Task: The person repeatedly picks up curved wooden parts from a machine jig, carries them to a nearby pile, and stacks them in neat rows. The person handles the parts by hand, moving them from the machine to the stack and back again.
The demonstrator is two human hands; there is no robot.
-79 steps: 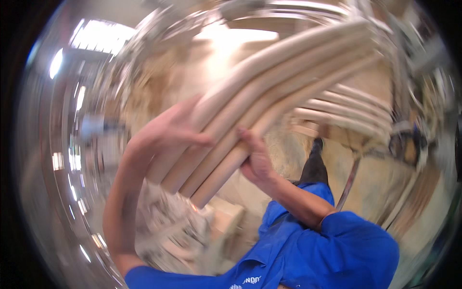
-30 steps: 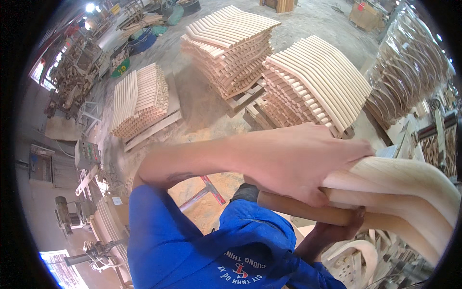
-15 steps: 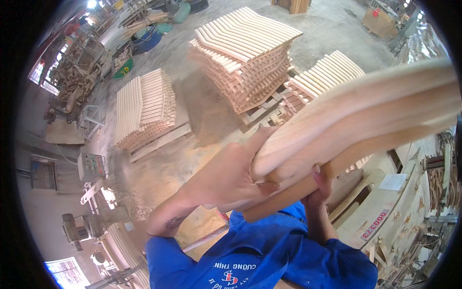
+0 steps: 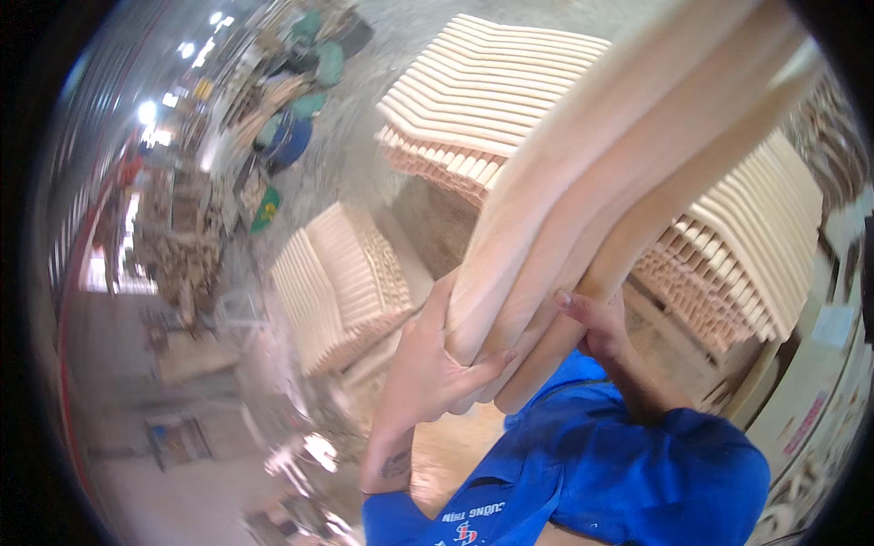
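A bundle of long, pale, curved wooden slats (image 4: pixel 555 237) slants from the front middle up toward the top right, held by both my hands. Around its near end is my left hand (image 4: pixel 414 373), the thumb lying across the rounded tips. My right hand (image 4: pixel 596 323) grips the bundle's right side a little farther along, its thumb on the nearest slat. The fingers beneath the wood are mostly hidden. Just beyond the bundle, and partly covered by it, rises a large stack of similar bent slats (image 4: pixel 482 82).
A lower slat stack (image 4: pixel 337 282) stands on the left, and another slat stack (image 4: pixel 756 237) rests on a pallet at right. At far right is a pale machine or bench (image 4: pixel 819 373). Scrap wood (image 4: pixel 187 237) and a blue tub (image 4: pixel 289 138) lie at the far left.
The bundle has swung from slanting right to pointing more steeply up and away. Both hands keep their hold, and the view has turned, shifting the stacks.
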